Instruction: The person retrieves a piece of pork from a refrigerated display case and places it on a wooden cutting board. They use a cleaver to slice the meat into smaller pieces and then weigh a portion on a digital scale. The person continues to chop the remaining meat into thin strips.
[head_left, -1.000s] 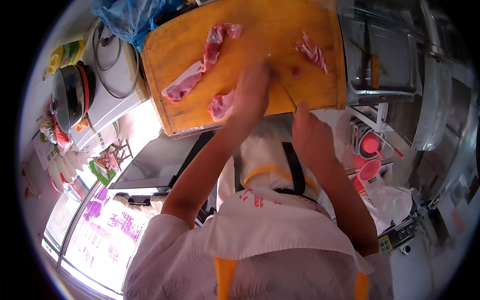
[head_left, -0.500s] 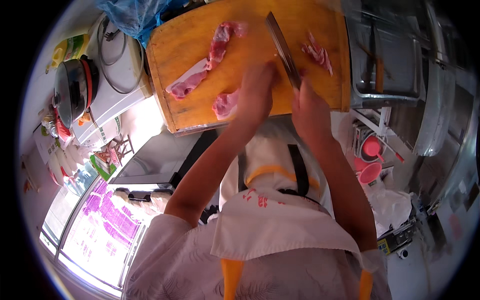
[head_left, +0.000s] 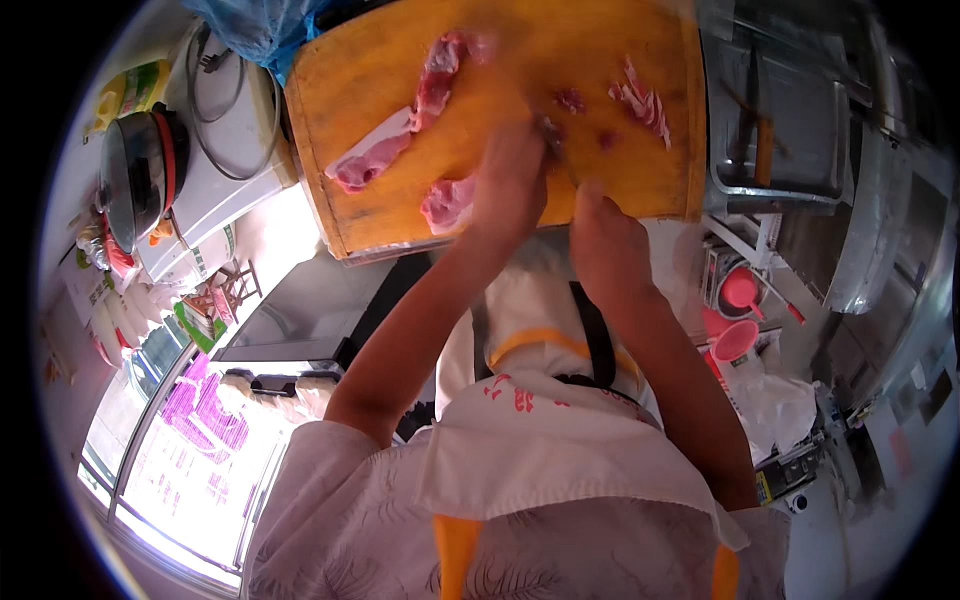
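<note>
My left hand [head_left: 510, 180] is curled over a piece of raw meat [head_left: 447, 204] on the wooden cutting board [head_left: 385, 215]; the piece's left end sticks out, the rest lies hidden under the hand. My right hand [head_left: 610, 240] is closed round the handle of a cleaver. Its blade [head_left: 557, 150] is blurred and almost edge-on, close beside my left fingertips. A long strip of meat [head_left: 372, 162] with a pale fat edge lies to the left, end to end with a redder strip [head_left: 435, 88]. To the right lie thin meat slices [head_left: 642, 102] and a small scrap [head_left: 570, 99].
Metal trays [head_left: 785, 185] stand right of the board, with a wooden-handled tool [head_left: 763, 150] in one. A blue plastic bag [head_left: 262, 35] touches the board's far left corner. Further left are a lidded pan [head_left: 132, 180] and a looped cable [head_left: 235, 175]. Pink scoops [head_left: 738, 338] sit lower right.
My right hand has brought the cleaver down and left, toward my left fingers. Its blade now shows as a thin blur, and the small scrap behind it has come into sight.
</note>
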